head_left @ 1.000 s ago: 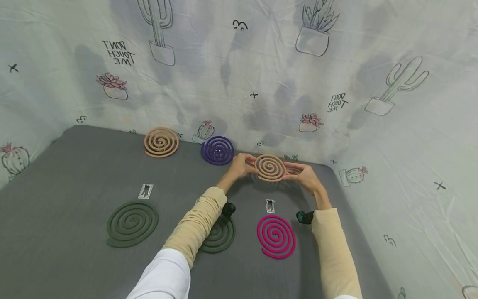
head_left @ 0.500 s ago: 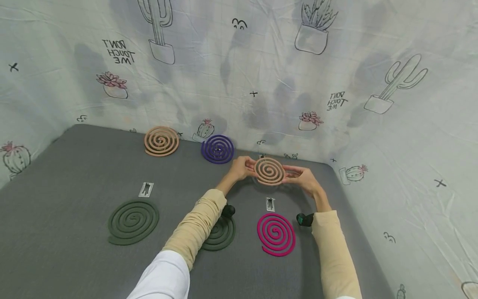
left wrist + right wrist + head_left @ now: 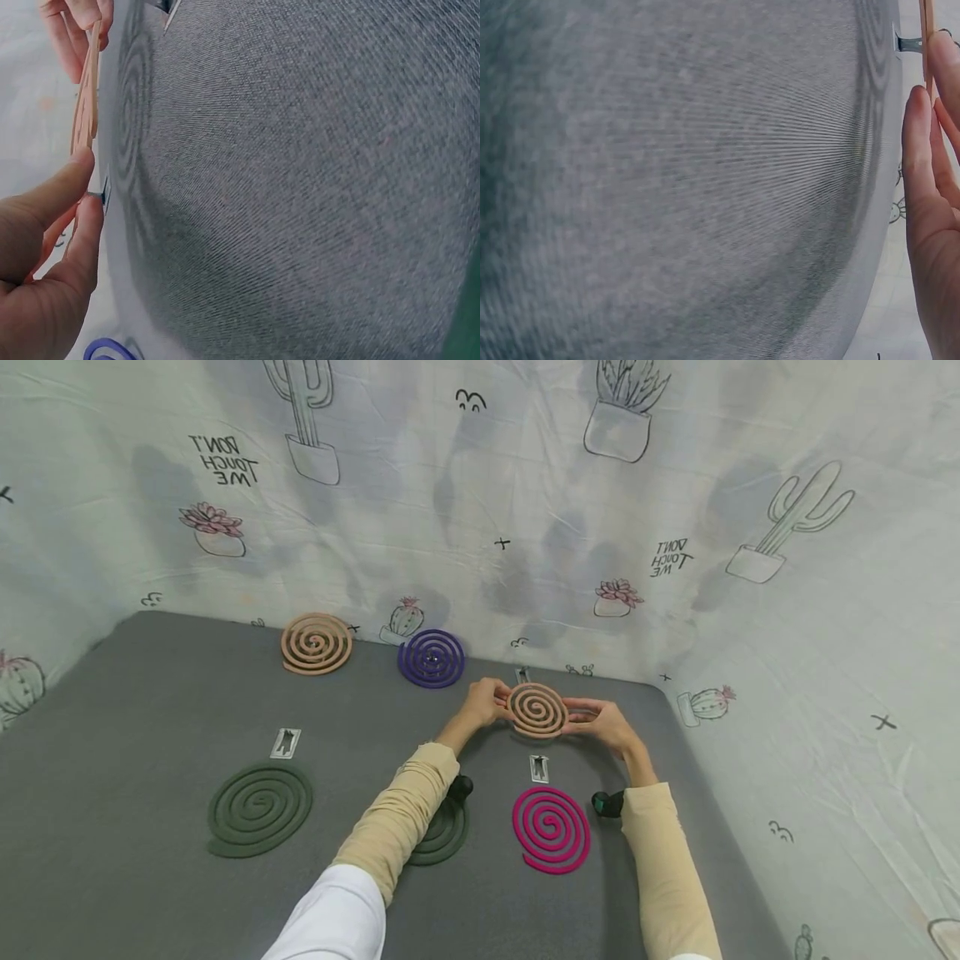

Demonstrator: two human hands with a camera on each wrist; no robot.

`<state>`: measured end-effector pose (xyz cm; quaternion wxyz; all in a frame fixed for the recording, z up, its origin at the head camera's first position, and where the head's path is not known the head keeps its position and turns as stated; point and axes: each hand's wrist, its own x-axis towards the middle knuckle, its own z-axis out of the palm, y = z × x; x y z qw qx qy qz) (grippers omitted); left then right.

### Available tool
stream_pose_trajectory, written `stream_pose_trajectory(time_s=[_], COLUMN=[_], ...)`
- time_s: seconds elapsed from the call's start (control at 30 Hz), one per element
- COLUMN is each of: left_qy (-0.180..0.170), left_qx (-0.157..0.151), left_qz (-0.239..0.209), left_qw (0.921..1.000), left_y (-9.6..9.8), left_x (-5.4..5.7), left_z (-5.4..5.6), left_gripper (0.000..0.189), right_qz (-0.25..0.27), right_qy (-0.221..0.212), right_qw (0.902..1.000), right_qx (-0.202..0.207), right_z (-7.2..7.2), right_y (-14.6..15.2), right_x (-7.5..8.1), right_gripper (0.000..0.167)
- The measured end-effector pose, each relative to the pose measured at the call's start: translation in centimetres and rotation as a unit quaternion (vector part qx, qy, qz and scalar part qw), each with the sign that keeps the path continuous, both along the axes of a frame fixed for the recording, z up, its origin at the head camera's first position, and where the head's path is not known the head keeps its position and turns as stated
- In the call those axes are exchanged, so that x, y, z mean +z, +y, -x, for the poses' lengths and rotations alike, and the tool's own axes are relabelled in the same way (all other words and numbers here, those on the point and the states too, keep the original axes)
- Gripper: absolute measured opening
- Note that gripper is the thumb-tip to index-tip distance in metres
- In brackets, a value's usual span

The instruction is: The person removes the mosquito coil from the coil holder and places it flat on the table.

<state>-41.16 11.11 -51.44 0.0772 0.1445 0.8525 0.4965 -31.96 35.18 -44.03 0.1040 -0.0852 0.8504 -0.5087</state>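
An orange mosquito coil (image 3: 537, 710) is held over the grey table, one hand at each side. My left hand (image 3: 486, 702) pinches its left rim between thumb and fingers. On the opposite rim my right hand (image 3: 606, 722) pinches it too. Seen edge-on in the left wrist view, the coil (image 3: 88, 94) is a thin disc running from one hand to the other. Just behind it a small metal coil stand (image 3: 522, 675) rises from its flat base. Another stand (image 3: 539, 768) lies in front, near a pink coil (image 3: 551, 830).
At the back left sit an orange coil (image 3: 317, 644) and a purple coil (image 3: 431, 658), each over a stand. A dark green coil (image 3: 260, 810) lies front left near a third bare stand (image 3: 286, 743). My left forearm partly covers another green coil (image 3: 447, 835). A cactus-print cloth (image 3: 420, 485) hangs behind.
Both hands have brought the orange coil slightly down and nearer in the head view, uncovering the stand behind it. The view has shifted a little; the other coils stay put.
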Motion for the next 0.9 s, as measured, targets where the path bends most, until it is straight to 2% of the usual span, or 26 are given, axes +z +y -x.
stream_pose_trajectory(time_s=[0.1, 0.17, 0.33, 0.37, 0.43, 0.6, 0.67, 0.73, 0.83, 0.87, 0.9], left_qy=[0.005, 0.009, 0.052, 0.043, 0.039, 0.033, 0.059, 0.033, 0.039, 0.033, 0.025], left_qx=[0.008, 0.003, 0.006, 0.011, 0.026, 0.027, 0.021, 0.024, 0.025, 0.019, 0.023], left_qz=[0.013, 0.013, -0.013, -0.007, 0.027, 0.070, 0.041, 0.053, 0.060, 0.054, 0.067], left_qw=[0.9999, 0.9999, 0.9986, 0.9990, 0.9985, 0.9966, 0.9972, 0.9977, 0.9971, 0.9978, 0.9972], left_y=[0.4, 0.7, 1.6, 1.8, 2.2, 2.1, 1.7, 1.7, 2.1, 2.3, 2.4], left_x=[0.4, -0.3, -5.4, -5.8, -5.4, -5.7, -7.0, -5.8, -6.5, -7.5, -7.0], left_z=[-0.3, 0.3, 3.2, 3.3, 2.6, 2.4, 3.5, 2.9, 4.0, 5.1, 4.9], left_gripper=[0.053, 0.054, 0.052, 0.053, 0.051, 0.054, 0.054, 0.053, 0.051, 0.056, 0.055], right_qz=[-0.002, 0.002, -0.001, -0.006, -0.012, -0.030, -0.032, -0.029, -0.034, -0.038, -0.047], right_qy=[-0.003, -0.009, -0.018, -0.016, -0.011, -0.005, -0.005, -0.005, -0.004, -0.004, -0.002], right_qw=[1.0000, 1.0000, 0.9998, 0.9997, 0.9997, 0.9990, 0.9986, 0.9988, 0.9988, 0.9987, 0.9983], right_qx=[-0.002, -0.004, 0.011, 0.017, 0.016, 0.034, 0.042, 0.040, 0.034, 0.033, 0.035], right_z=[0.0, 0.0, 0.0, 0.0, 0.0, -0.1, 0.0, 0.0, 0.3, 0.3, 0.4], right_y=[0.1, 0.1, 0.1, 0.1, 0.1, -0.2, -0.4, -0.6, -0.6, -0.6, -0.6], right_x=[0.0, 0.0, -0.1, -0.2, -0.3, -0.6, -0.6, -0.5, -0.4, -0.3, -0.2], right_gripper=[0.060, 0.059, 0.058, 0.057, 0.056, 0.055, 0.055, 0.055, 0.054, 0.054, 0.054])
